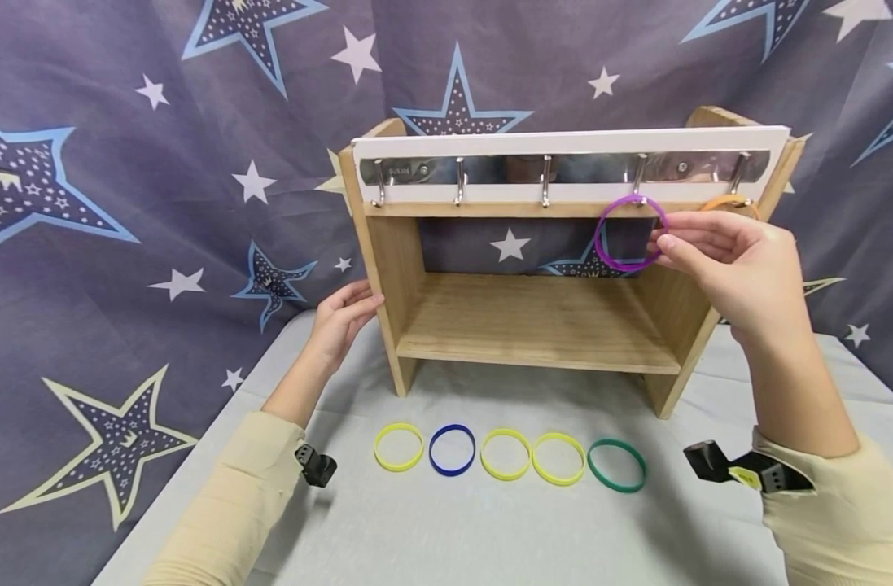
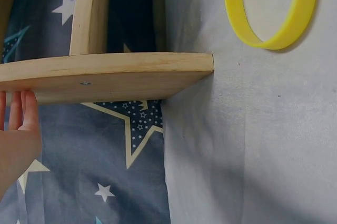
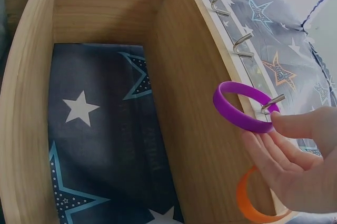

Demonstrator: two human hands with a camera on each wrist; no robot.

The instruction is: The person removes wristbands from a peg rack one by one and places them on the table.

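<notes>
A purple wristband [image 1: 622,266] is pinched between the thumb and fingers of my right hand [image 1: 754,264]. Its loop sits at the fourth hook [image 1: 640,172] of a metal hook rail, and in the right wrist view the hook tip pokes through the band [image 3: 231,115]. An orange wristband [image 3: 243,198] hangs at the rightmost hook, partly hidden behind my right hand. My left hand [image 1: 342,321] touches the outer left side of the wooden rack [image 1: 389,268] with extended fingers; in the left wrist view, its fingertips press against the side panel [image 2: 121,87].
Several wristbands lie in a row on the grey tablecloth [image 1: 446,537] before the rack: a yellow one [image 1: 376,456], a blue one [image 1: 431,457], two more yellow ones and a green one [image 1: 591,465]. A starry curtain [image 1: 197,163] hangs behind.
</notes>
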